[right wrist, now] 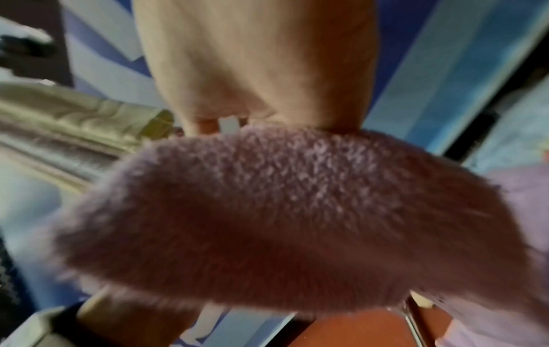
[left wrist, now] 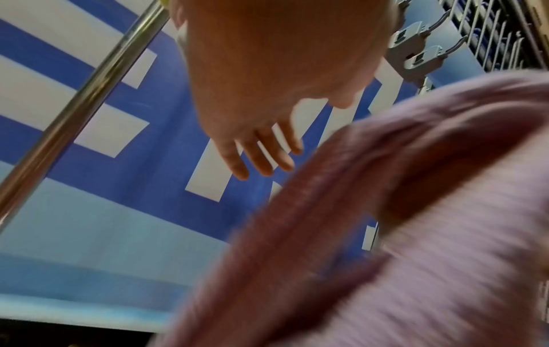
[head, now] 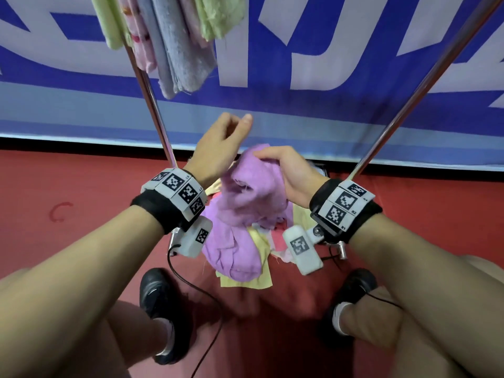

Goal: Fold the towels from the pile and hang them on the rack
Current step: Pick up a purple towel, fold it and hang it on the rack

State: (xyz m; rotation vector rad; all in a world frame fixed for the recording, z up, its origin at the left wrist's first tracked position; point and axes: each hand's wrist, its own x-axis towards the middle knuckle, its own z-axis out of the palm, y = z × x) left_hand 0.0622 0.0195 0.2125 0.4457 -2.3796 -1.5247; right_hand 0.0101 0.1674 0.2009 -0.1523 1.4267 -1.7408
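A crumpled purple towel hangs lifted above the pile of yellow and pink towels on the red floor. My right hand grips the purple towel at its top fold; in the right wrist view the towel hides the fingers. My left hand hovers just left of and above that fold, holding nothing. The left wrist view shows its fingers loose and spread, beside the towel. Folded towels in green, pink and grey hang from the rack at top left.
Two slanted metal rack poles flank the pile. A blue and white banner stands right behind. My black shoes and a thin black cable lie on the floor near me.
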